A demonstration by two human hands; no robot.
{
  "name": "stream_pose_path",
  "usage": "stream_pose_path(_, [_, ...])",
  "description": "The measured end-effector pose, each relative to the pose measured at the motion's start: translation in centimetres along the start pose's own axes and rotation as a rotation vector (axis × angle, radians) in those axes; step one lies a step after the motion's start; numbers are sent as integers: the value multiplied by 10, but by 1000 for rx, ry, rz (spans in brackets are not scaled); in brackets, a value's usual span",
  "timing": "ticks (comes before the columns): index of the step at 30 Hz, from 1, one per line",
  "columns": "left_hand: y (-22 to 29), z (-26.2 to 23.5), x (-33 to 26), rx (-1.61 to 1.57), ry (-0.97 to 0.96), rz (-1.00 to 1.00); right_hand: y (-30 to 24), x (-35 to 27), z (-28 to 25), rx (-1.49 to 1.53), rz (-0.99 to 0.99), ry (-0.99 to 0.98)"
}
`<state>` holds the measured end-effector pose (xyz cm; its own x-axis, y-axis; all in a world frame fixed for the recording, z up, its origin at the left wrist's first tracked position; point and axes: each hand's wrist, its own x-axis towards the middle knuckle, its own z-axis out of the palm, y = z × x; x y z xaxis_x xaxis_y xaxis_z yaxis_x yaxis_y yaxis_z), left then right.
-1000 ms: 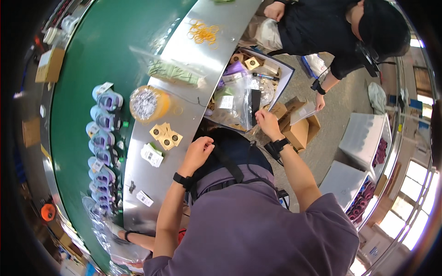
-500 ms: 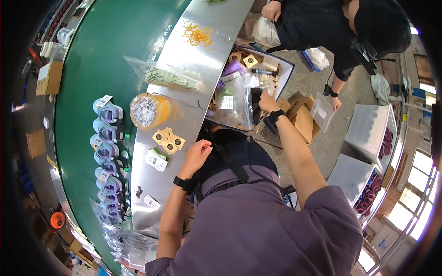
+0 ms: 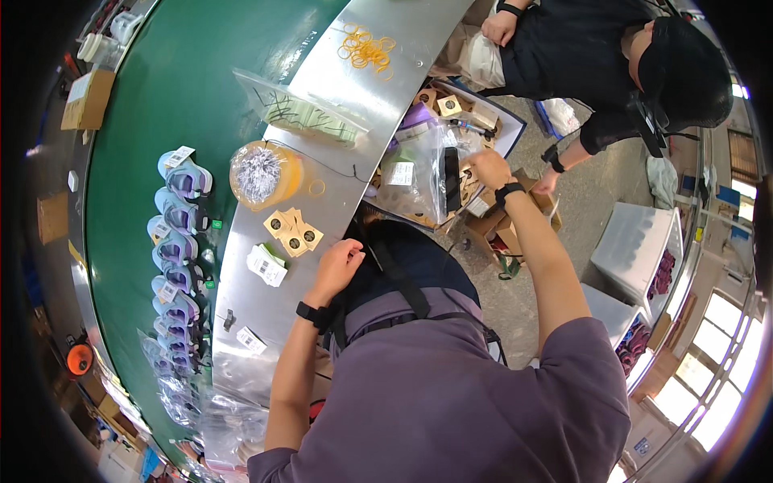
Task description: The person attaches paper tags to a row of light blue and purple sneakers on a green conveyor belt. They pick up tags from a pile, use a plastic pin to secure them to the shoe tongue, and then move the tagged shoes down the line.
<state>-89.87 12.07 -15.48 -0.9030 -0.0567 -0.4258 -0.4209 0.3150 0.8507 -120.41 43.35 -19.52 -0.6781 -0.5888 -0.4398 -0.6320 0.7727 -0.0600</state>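
My right hand point(image 3: 489, 169) is over the right side of an open box point(image 3: 509, 133) that holds tan tags, clear plastic bags and a purple item. Its fingers are curled together, and what they may hold is hidden. Beside it, a black strip-shaped thing point(image 3: 452, 179) lies by a clear bag point(image 3: 415, 179) containing a white label. My left hand point(image 3: 338, 270) hovers at the metal table's edge near my waist, fingers curled and nothing visible in them. Closest to it on the table are tan square tags point(image 3: 292, 232) and a stack of white-green labels point(image 3: 266, 265).
Blue-purple shoes point(image 3: 179, 249) stand in a row on the green belt point(image 3: 129, 201). Orange rubber bands point(image 3: 366, 50), a yellowish round tub point(image 3: 291, 179) and a bag of green cards point(image 3: 310, 117) are on the metal table. A co-worker in black point(image 3: 564, 48) stands far right, near a cardboard box point(image 3: 483, 233).
My right hand has shifted slightly right within the box. The co-worker's hand no longer shows the clear bag, and the cardboard box below now shows its contents. The whole view has shifted a little.
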Motion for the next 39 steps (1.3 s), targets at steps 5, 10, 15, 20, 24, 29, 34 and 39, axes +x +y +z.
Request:
stream_pose_path(5, [-6,-4,-6,17,25,-11,10,14,15,-65,185,-126])
stream_pose_path(10, [-13,-7,-10,-18,46,-41,-1,32,26,201,225,7])
stream_pose_path(15, [-22,-8,-11,-8,75,-46,-5,42,51,259,380,-51])
stream_pose_path(20, [-27,-14,-19,-40,102,-88,-8,59,86,217,592,-30])
stream_pose_path(24, [-31,-19,-26,-45,104,-162,1,60,78,724,442,43])
stream_pose_path(29, [-36,-24,-29,-102,164,-177,-2,50,53,1053,593,-295])
stream_pose_path(34, [-36,-27,-24,-108,162,-196,-12,55,81,869,597,-203])
stream_pose_path(39, [-34,-27,-17,-90,149,-165,-4,62,94,922,510,-14])
